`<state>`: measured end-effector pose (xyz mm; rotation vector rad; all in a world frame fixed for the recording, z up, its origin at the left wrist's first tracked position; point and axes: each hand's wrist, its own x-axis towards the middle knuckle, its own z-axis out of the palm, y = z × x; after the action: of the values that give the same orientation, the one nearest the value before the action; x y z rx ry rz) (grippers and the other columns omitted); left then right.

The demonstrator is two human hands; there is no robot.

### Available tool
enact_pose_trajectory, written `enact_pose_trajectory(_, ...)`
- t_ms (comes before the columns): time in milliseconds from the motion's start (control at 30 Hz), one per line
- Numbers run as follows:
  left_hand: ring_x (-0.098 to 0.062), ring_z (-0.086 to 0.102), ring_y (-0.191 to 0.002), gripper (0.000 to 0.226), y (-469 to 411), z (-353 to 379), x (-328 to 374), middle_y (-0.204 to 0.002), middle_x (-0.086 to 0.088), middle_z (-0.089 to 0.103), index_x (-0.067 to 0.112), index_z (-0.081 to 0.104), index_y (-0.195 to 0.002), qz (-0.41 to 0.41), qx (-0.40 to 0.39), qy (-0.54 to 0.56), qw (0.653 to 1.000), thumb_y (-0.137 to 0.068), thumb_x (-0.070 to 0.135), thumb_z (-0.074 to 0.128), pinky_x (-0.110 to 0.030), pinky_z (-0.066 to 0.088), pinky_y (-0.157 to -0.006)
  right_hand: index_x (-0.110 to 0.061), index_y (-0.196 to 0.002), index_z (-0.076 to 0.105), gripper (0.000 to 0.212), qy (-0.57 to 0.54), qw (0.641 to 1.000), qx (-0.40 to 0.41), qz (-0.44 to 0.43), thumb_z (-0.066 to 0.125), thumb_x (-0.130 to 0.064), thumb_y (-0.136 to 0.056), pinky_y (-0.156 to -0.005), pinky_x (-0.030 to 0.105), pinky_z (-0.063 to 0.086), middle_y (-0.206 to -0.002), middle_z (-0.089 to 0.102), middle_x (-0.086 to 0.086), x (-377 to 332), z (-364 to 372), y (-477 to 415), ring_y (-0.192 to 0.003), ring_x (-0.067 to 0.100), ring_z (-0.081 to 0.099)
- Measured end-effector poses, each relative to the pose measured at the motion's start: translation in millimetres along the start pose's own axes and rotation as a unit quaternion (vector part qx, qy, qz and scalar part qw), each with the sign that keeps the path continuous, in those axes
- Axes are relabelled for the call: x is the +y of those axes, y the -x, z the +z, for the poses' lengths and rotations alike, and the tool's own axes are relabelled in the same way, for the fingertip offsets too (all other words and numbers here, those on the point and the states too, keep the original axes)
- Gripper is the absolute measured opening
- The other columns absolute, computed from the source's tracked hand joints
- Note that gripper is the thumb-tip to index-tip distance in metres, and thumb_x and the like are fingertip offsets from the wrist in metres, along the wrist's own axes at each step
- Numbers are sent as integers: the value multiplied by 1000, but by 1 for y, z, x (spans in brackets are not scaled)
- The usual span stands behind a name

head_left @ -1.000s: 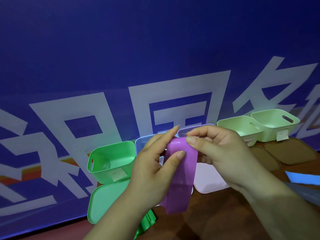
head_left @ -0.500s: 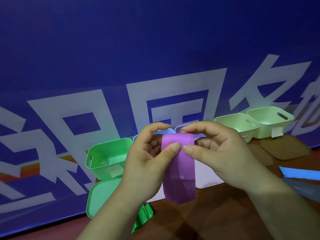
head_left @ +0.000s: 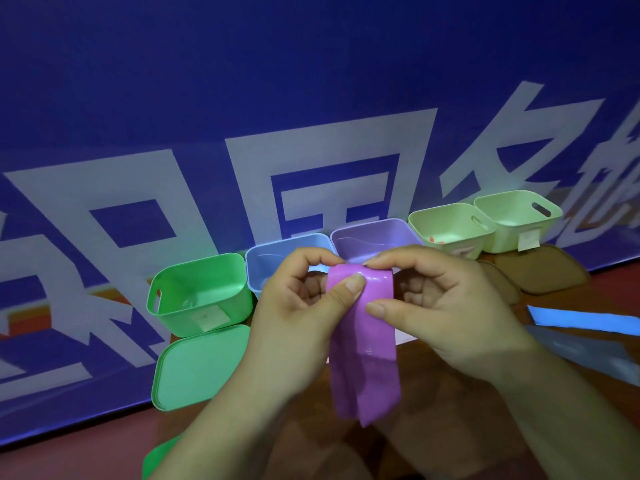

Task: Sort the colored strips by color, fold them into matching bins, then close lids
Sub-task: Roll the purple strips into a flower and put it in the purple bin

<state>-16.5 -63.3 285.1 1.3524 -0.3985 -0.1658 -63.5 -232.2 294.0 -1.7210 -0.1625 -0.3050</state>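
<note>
Compared with half a second earlier, the purple strip (head_left: 363, 358) is held lower, so the purple bin (head_left: 374, 237) behind it is uncovered. The strip is pinched at its folded top by the left hand (head_left: 298, 306) and right hand (head_left: 443, 306); its glossy doubled layers hang above the table (head_left: 433, 445)

A glossy purple strip (head_left: 363, 341) is held up, folded over at its top, pinched by the left hand (head_left: 298, 306) and the right hand (head_left: 440, 306); its doubled length is left hanging; five open bins are ranged in a row behind it: a green bin (head_left: 199, 292), a blue bin (head_left: 273, 258), a purple bin (head_left: 367, 237) and two pale green bins (head_left: 450, 226); a green lid (head_left: 197, 368) is laid flat just before the green bin; brown lids (head_left: 540, 271) are laid before the pale green bins; a blue strip (head_left: 581, 322) and a grey strip (head_left: 588, 355) are laid flat at the right.
</note>
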Motion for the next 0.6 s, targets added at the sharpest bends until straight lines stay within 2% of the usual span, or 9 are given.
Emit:
enact_pose_trajectory(100,-23,66,-71,21,-1,8,0,-85,-19,73,20,66,-94,2,0,-8,1000,-78,20,78,-34,55,-65,-37,-99,73,39,6,1000,13,10,83,-19,-67,-83,46,60,-100,74,1,2,-9,-1,-86,23,71)
enact_pose_trajectory(267,-20,70,-78,24,-9,28,-2,-89,-10,75,20,66,-97,6,8,-14,1000,-78,22,80,-28,57,-67,-35,-99,74,40,14,1000,1,9,86,-11,-70,-82,36,59,-98,75,-1,2,-33,-8,-86,22,71)
enact_pose_trajectory(467,-19,70,-100,38,-23,57,-10,-107,-4,73,20,64,-114,29,-17,-45,998,-78,14,74,-26,55,-82,-29,-101,74,34,-39,999,-11,21,80,-15,-71,-84,38,59,-98,75,-1,8,-75,-18,-90,21,72)
enact_pose_trajectory(600,-19,69,-100,35,-36,85,-11,-109,0,72,23,69,-109,77,-18,-72,994,-78,11,77,-26,55,-82,-20,-102,73,31,-71,996,-37,27,81,-13,-73,-81,34,59,-98,75,6,7,-108,-26,-92,23,73)
